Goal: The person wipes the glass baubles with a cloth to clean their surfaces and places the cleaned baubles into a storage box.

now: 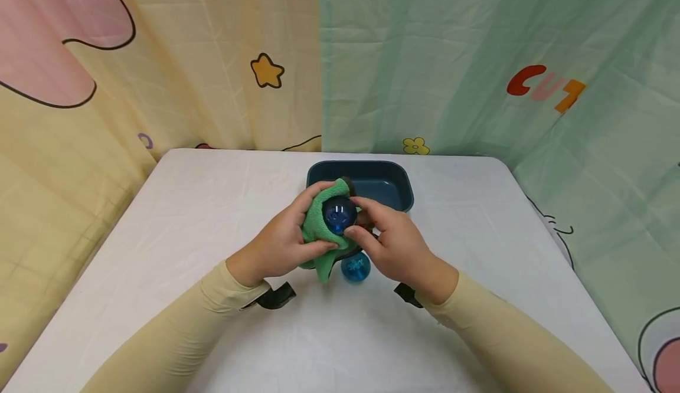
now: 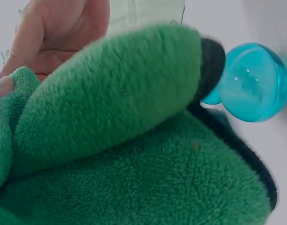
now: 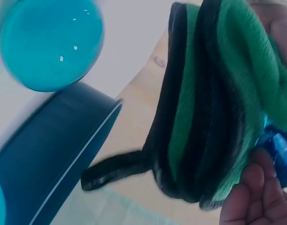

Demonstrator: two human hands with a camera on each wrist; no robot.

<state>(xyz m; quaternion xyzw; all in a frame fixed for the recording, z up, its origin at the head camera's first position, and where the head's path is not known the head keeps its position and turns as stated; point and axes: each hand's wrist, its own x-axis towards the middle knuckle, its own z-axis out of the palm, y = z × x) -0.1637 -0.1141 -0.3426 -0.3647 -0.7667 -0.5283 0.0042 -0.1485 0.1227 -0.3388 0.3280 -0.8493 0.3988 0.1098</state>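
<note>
My left hand grips a fuzzy green cloth with black edging, which wraps round the back and side of a shiny dark blue ball. With thumb and fingers, my right hand holds the ball's right side. In the left wrist view the green cloth hides most of the left hand and the ball. Folded layers and a black loop of the cloth show in the right wrist view, where part of the blue ball peeks out. A clear light blue ball lies on the table below the hands.
Just behind the hands stands a dark teal rectangular basin, its near left part hidden by the cloth and hands. A white cover lies over the table. Printed curtains hang along the table's back and sides.
</note>
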